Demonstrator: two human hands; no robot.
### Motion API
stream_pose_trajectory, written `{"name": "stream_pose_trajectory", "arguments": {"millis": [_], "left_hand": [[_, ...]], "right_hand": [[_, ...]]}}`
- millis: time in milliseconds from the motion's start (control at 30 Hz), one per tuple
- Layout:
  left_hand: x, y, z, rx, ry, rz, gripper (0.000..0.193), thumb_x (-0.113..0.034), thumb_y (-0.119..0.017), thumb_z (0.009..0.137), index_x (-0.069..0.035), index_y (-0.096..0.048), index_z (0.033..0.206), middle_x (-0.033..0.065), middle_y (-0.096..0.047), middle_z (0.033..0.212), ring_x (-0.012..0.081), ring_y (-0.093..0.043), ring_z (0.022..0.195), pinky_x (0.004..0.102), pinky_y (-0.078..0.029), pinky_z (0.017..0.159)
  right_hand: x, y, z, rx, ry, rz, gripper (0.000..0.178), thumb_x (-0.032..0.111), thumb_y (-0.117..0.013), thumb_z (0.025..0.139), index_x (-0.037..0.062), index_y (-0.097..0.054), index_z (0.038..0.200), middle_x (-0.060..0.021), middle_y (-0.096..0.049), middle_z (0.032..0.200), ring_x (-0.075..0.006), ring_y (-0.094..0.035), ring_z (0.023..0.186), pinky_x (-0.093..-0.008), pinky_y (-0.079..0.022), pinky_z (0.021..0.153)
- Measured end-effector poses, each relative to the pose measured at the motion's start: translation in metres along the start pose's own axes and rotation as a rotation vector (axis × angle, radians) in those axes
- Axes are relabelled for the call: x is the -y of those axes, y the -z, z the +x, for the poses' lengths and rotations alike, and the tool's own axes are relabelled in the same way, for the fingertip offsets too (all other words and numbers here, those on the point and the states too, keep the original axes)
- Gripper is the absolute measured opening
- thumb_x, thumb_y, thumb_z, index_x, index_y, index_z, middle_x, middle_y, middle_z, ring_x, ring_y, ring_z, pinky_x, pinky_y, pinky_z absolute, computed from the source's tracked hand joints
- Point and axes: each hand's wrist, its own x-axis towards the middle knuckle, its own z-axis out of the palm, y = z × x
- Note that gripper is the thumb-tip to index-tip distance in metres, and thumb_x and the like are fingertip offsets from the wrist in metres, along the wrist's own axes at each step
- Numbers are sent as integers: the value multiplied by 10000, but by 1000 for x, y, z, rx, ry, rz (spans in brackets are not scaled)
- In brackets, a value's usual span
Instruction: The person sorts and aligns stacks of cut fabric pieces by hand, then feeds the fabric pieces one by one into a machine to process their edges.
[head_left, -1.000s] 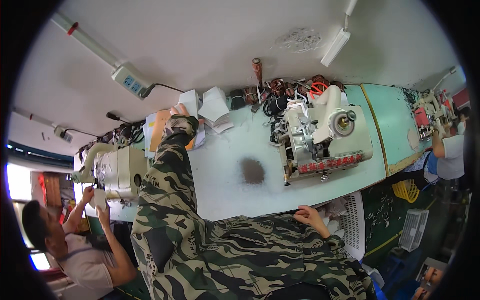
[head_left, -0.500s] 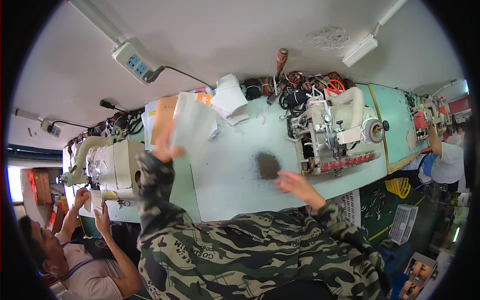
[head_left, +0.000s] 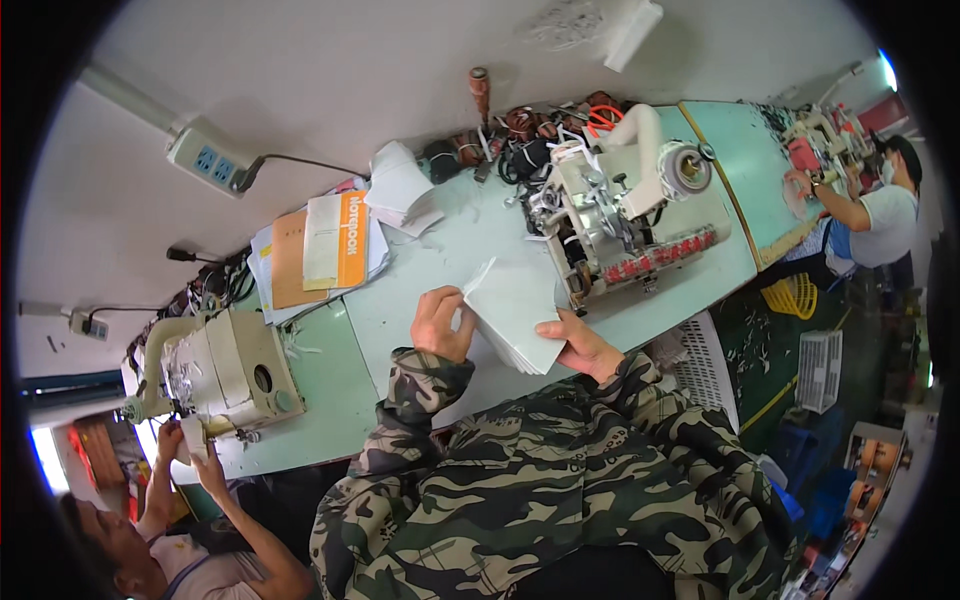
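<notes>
A stack of thin white sheets is held tilted above the pale green worktable, close to my body. At its left edge my left hand is closed, fingers curled and tips against the edge. My right hand grips the lower right corner, its thumb lying on the top sheet. The layered edges show along the lower left side of the stack. Just right of my right hand stands a cream sewing machine with a red-marked cylindrical arm.
Papers and an orange notebook lie at the back left, beside more white sheets. Cables and a screwdriver line the wall. A co-worker works at another machine on the left; another person is far right.
My left hand has come from the papers at the left with the white sheets. My right hand, empty before, now grips their corner. The head view has turned.
</notes>
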Motion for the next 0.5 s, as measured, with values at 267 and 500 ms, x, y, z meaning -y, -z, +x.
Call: {"name": "stream_pose_trajectory", "arguments": {"millis": [267,500], "left_hand": [[77,-14,61,-205,334,-18,67,-81,-673,794,-21,-664,824,99,-659,716,180,-624,643,298,-499,625],[165,-51,145,322,634,-513,194,-156,-609,888,-23,-557,1019,121,-646,823,247,-677,601,291,-485,446]], "right_hand": [[2,18,-37,168,62,-436,937,240,-767,709,-17,-259,1453,-157,-504,1296,-227,-516,1159,-346,-421,984],[17,-19,-16,-23,252,-1318,1120,323,-782,592,-155,-173,1402,-319,-497,1227,-374,-538,1123,-395,-444,944]]}}
